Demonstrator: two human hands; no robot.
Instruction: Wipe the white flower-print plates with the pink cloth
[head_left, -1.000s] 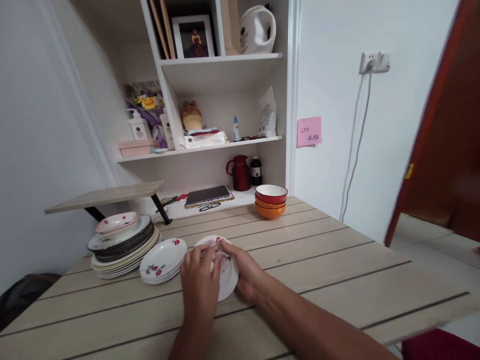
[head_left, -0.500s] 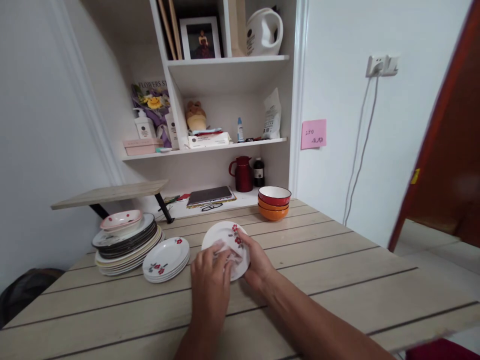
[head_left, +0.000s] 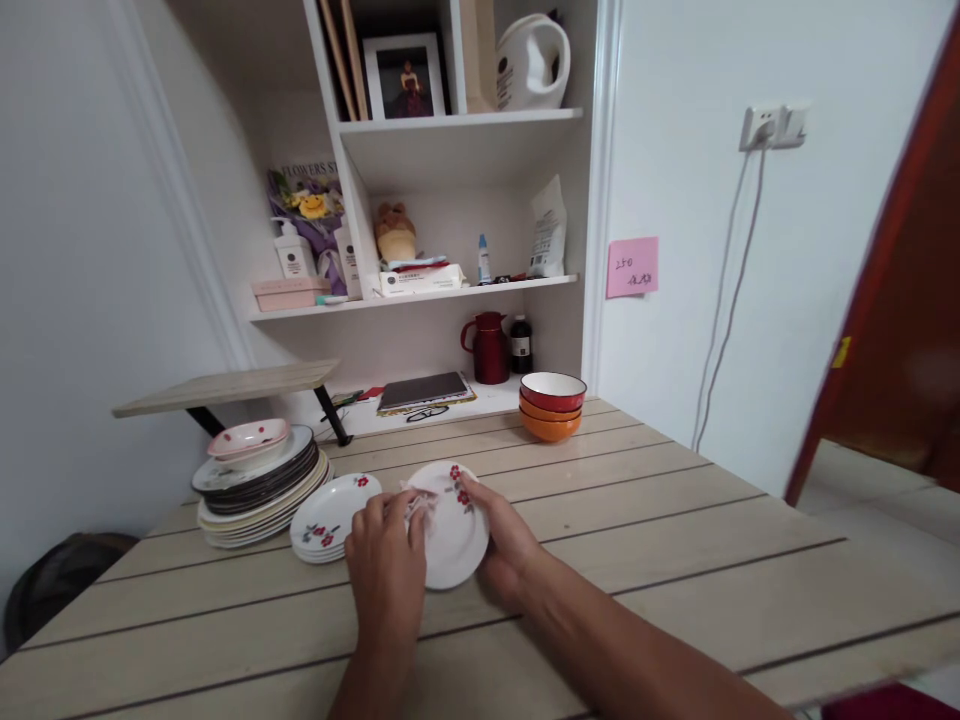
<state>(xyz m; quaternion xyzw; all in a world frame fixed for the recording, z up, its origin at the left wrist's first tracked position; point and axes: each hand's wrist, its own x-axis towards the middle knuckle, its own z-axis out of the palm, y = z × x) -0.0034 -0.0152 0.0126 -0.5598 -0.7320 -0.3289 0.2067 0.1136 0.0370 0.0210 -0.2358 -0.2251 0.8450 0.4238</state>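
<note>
over slatted tabletop (head_left: 660, 510), flowered plate (head_left: 454, 540) between right hand (head_left: 508, 548), gripping its edge, and left hand (head_left: 386, 560), pinching tissue (head_left: 422, 506).

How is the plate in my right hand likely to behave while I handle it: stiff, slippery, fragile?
The plate is probably stiff: it shows no bend where the right hand grips its edge. Its smooth white face may be somewhat slippery. It looks like glazed ceramic, so it could chip if dropped.
</note>
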